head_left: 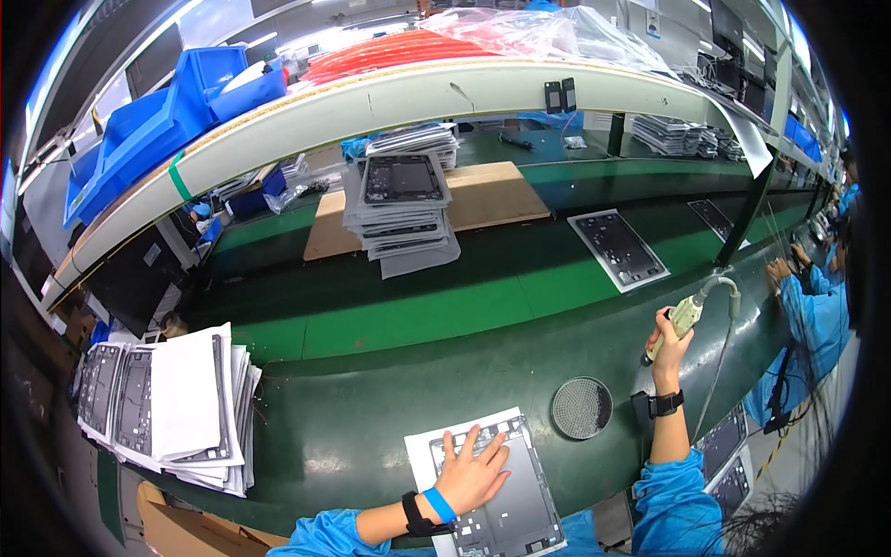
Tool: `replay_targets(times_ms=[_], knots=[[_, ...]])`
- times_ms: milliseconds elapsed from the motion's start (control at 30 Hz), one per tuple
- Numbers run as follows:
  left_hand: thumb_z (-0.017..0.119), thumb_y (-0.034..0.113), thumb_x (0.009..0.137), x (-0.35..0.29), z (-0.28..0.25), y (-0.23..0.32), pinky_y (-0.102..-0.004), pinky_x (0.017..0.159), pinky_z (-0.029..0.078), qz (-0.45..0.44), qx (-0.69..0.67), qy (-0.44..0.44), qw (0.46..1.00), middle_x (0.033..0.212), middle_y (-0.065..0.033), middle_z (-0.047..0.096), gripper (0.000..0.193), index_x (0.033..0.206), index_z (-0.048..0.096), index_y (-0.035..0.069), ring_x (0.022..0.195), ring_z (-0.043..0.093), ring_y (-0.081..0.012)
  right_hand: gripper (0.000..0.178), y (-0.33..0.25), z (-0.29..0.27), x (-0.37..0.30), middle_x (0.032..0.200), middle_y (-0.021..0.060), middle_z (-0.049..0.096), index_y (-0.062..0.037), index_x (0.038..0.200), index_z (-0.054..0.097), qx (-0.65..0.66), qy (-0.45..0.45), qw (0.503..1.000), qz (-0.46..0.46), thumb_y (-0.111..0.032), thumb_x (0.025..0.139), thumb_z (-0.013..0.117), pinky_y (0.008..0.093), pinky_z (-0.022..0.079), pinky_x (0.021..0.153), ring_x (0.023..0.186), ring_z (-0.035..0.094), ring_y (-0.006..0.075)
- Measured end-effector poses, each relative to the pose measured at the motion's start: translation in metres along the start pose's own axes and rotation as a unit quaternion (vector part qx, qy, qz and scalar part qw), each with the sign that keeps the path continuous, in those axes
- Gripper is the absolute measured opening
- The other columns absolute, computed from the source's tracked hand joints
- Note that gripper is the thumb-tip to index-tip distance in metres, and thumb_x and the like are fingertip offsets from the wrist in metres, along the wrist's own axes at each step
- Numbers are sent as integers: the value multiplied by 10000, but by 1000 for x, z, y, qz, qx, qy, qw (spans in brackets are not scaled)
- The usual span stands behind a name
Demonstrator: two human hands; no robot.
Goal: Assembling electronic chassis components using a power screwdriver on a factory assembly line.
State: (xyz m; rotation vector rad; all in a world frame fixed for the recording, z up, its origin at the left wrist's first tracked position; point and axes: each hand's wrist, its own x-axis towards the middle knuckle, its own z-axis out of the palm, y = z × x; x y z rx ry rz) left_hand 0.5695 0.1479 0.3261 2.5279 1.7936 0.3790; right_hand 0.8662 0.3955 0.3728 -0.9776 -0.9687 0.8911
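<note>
My left hand (471, 475) lies flat with fingers spread on a dark tablet housing (520, 497) dotted with small parts. Under the housing is a white sheet (422, 455), near the table's front edge. Raised over the table on the right, my right hand (670, 348) is closed round a pale green electric screwdriver (687, 316), apart from the housing. A cable (729, 339) loops down from the tool's top end. Between the two hands stands a round dish (582, 408) with a grid of small holes, holding nothing I can make out.
Stacked housings with white sheets (190, 390) sit on the left. Across the green belt (427, 320) a taller stack (401, 209) rests on a wooden board (501, 200). Another housing (620, 246) lies on the belt. A shelf beam (371, 107) spans above. Co-workers in blue sleeves (807, 306) work at right.
</note>
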Motion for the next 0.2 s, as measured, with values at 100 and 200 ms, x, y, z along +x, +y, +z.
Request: replay_targets(times_ms=[100, 200], knots=[[598, 358, 878, 0, -5, 0, -754, 908, 305, -2, 1, -9, 1000, 1406, -75, 453, 400, 1185, 566, 104, 1271, 374, -438, 116, -6, 17, 4, 613, 11, 497, -25, 904, 583, 13, 20, 996, -87, -69, 817, 647, 227, 351, 368, 396, 439, 99], [617, 406, 858, -1, -2, 2, -752, 942, 277, -15, 4, -33, 999, 1416, -69, 447, 454, 1214, 564, 129, 1310, 344, -433, 121, 13, 10, -2, 574, 4, 474, -50, 911, 582, -21, -11, 993, -112, -90, 814, 642, 229, 360, 372, 405, 446, 89]])
